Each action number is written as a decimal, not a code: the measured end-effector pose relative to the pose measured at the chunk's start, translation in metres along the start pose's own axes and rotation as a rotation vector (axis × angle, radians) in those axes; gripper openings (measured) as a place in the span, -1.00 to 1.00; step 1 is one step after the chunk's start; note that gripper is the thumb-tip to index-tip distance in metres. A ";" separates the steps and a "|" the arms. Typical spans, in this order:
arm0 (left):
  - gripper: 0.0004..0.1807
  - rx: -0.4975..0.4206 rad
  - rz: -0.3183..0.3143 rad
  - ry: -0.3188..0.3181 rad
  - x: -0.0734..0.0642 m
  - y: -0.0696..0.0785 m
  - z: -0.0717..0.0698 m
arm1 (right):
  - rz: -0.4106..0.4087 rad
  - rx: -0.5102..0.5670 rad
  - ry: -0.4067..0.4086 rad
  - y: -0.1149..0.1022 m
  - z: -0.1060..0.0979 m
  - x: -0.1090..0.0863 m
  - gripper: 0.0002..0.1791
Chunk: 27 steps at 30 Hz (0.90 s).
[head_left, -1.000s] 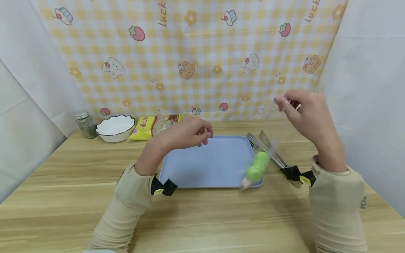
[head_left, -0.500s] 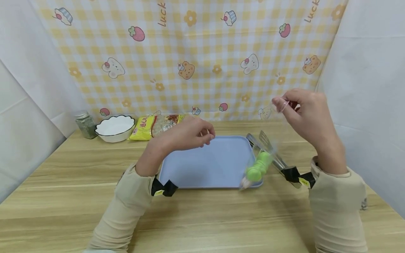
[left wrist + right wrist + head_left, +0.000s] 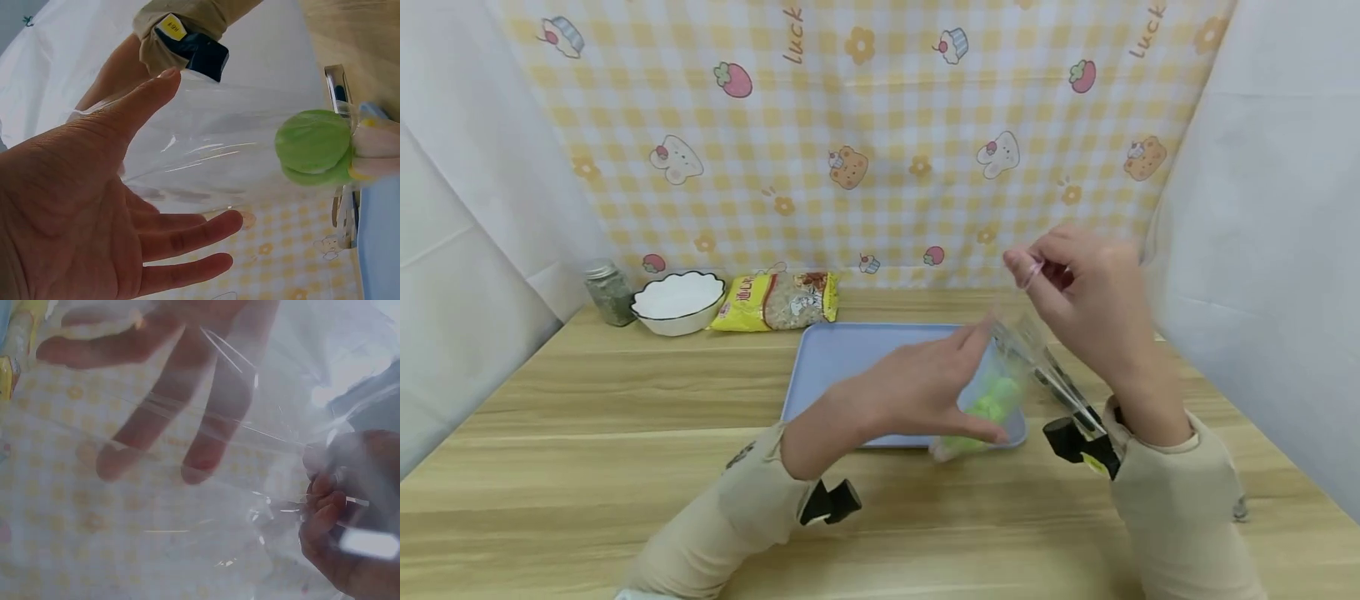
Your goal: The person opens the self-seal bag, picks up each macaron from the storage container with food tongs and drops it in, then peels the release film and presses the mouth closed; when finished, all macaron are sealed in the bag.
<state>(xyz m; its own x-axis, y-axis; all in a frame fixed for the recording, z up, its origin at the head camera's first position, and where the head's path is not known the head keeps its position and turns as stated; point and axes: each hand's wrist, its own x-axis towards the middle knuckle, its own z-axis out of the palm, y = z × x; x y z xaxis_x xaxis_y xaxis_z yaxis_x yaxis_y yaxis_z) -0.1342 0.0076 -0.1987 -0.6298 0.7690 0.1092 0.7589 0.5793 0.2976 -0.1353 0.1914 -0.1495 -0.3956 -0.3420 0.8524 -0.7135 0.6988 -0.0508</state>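
My right hand (image 3: 1090,300) is raised on the right and pinches the gathered top of a clear plastic bag (image 3: 212,150). Low in the bag lie round green pieces (image 3: 312,140) and pale pinkish pieces (image 3: 378,147); their exact kind is unclear. The bag hangs slantwise over the near right corner of a blue tray (image 3: 850,350). My left hand (image 3: 925,383) reaches beside the bag with thumb and fingers spread. Through the film in the right wrist view, the left fingers (image 3: 156,412) look straight and apart. Whether they touch the plastic, I cannot tell.
Metal tongs (image 3: 1063,387) lie right of the tray, partly behind the bag. Along the back left stand a jar of dried green herbs (image 3: 610,296), a white scalloped bowl (image 3: 677,304) and a yellow food packet (image 3: 778,302). A checked cloth (image 3: 895,125) hangs behind.
My left hand has moved right and nearer, from above the tray to beside the bag, and its fingers have spread. The right hand has shifted left and slightly down, still holding the bag.
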 end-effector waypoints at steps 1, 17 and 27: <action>0.20 0.024 -0.006 0.008 0.000 0.002 0.002 | -0.003 0.003 -0.012 -0.003 0.001 -0.001 -0.74; -0.33 0.071 0.010 0.231 -0.021 0.003 -0.024 | 0.057 -0.004 -0.061 -0.015 -0.001 -0.003 -0.71; -0.78 0.118 0.209 0.314 -0.020 0.001 -0.023 | 0.078 0.015 -0.100 -0.015 -0.001 -0.003 -0.68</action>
<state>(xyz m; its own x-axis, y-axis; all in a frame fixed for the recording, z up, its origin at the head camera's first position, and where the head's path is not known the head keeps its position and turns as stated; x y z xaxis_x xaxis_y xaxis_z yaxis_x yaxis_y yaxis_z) -0.1246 -0.0138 -0.1789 -0.4662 0.7643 0.4457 0.8782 0.4605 0.1288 -0.1234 0.1826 -0.1504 -0.5055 -0.3486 0.7892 -0.6868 0.7163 -0.1235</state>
